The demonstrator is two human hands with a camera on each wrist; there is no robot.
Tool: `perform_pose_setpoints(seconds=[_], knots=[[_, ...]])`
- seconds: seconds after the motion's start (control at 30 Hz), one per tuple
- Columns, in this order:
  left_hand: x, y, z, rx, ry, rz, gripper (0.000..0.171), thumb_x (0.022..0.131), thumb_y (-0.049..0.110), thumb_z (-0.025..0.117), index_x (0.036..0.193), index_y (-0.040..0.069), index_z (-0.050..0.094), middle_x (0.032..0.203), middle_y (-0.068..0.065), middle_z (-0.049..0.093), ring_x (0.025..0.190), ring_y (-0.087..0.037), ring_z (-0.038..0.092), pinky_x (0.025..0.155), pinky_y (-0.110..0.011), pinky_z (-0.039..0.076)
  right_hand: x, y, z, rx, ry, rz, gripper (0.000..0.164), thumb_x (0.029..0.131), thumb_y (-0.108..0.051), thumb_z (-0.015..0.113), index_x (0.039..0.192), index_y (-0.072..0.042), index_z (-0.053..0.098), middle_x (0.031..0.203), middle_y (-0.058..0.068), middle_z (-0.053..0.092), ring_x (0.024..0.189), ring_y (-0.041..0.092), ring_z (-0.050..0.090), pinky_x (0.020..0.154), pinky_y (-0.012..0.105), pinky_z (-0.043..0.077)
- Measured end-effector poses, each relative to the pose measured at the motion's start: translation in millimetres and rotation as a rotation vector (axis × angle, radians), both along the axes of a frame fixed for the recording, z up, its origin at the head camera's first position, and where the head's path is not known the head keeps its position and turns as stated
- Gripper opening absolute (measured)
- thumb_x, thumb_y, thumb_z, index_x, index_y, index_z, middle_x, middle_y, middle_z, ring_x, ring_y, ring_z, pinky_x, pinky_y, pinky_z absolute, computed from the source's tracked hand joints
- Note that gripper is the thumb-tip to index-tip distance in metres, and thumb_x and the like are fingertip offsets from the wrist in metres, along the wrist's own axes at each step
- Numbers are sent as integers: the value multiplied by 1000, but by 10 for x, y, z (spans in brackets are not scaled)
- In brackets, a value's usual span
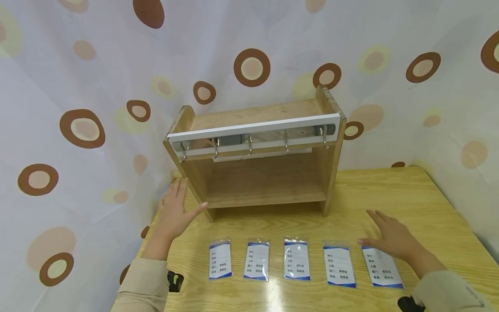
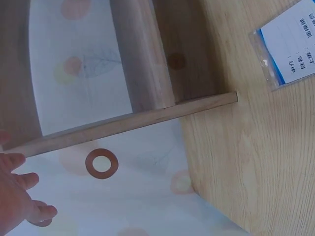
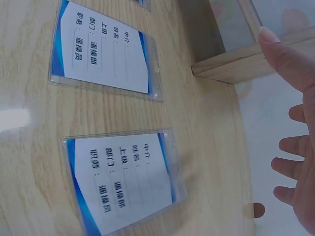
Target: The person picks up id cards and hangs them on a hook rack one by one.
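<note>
1. Shelf of pale brown wood [image 1: 265,180], like an open box with two tall sides, stands at 12 o'clock on the yellow wood-grain table [image 1: 390,186]
2. Across its front, near the top, goes a long white bar with a shiny strip [image 1: 253,127], and five bent silver metal hooks [image 1: 250,145] stick out from it in a line
3. The person's left hand [image 1: 173,212] is at 8 o'clock, close by the shelf's left side, with its fingers pointing up and its thumb stuck out wide; I cannot tell if it touches the wood
4. The person's right hand [image 1: 395,238] is at 4 o'clock, held over the table with its fingers loose and its thumb spread away from them
5. The two hands are well apart from each other
6. Five flat white-and-blue paper cards in clear plastic covers [image 1: 296,260] lie in a row on the table, from 7 o'clock round to 4 o'clock, nearer the person than the shelf
7. In the head view the right hand hides a top corner of the last card on the right [image 1: 383,268]
8. In the right wrist view two cards with dark writing lie at 11 and 7 o'clock, apart from the hand
9. Behind the shelf is a white wall cover with round brown and peach spots [image 1: 218,39]
</note>
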State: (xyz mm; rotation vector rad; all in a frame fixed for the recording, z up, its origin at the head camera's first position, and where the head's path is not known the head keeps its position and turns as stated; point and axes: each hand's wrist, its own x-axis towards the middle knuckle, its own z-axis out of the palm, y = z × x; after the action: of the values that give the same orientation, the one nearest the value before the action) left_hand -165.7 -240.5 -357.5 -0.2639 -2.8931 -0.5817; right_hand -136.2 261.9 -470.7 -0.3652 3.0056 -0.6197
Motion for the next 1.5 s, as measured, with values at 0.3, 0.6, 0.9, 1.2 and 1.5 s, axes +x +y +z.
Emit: perform_pose_setpoints(seconds=[0.3, 0.6, 0.9, 1.2, 1.5], knots=[[-27, -106, 102, 118, 41, -2, 86, 80, 49, 51, 139, 8, 4, 142, -14, 3, 126, -35, 6, 87, -65, 7, 66, 69, -136, -107, -81, -8, 91, 72, -47, 63, 128, 13, 24, 121, 38, 29, 105, 55, 27, 78, 65, 23], [-97, -163, 234, 289, 69, -41, 83, 82, 41, 53, 139, 7, 3, 141, -18, 1, 127, -33, 2, 97, -52, 6, 96, 147, -268, -169, -139, -24, 90, 73, -44, 63, 126, 17, 22, 118, 42, 28, 103, 56, 27, 78, 63, 26], [-171, -178, 340, 420, 69, -52, 79, 84, 37, 51, 139, 9, 1, 142, -15, 0, 127, -29, 0, 98, -50, 5, 112, 270, -436, -183, -236, -75, 88, 76, -43, 61, 124, 19, 22, 117, 44, 27, 100, 57, 32, 75, 60, 32], [-257, -158, 465, 515, 82, -59, 78, 84, 33, 51, 139, 14, 0, 142, -12, 0, 128, -26, 1, 99, -48, 4, 129, 396, -563, -245, -325, -122, 88, 78, -41, 59, 125, 19, 16, 119, 44, 24, 103, 56, 30, 75, 58, 34], [-348, -129, 561, 625, 68, -57, 74, 86, 32, 48, 139, 17, -1, 143, -5, 1, 128, -24, 5, 97, -52, 7, 96, 430, -661, -292, -390, -172, 94, 75, -46, 60, 126, 18, 14, 117, 44, 26, 104, 55, 30, 78, 59, 31]])
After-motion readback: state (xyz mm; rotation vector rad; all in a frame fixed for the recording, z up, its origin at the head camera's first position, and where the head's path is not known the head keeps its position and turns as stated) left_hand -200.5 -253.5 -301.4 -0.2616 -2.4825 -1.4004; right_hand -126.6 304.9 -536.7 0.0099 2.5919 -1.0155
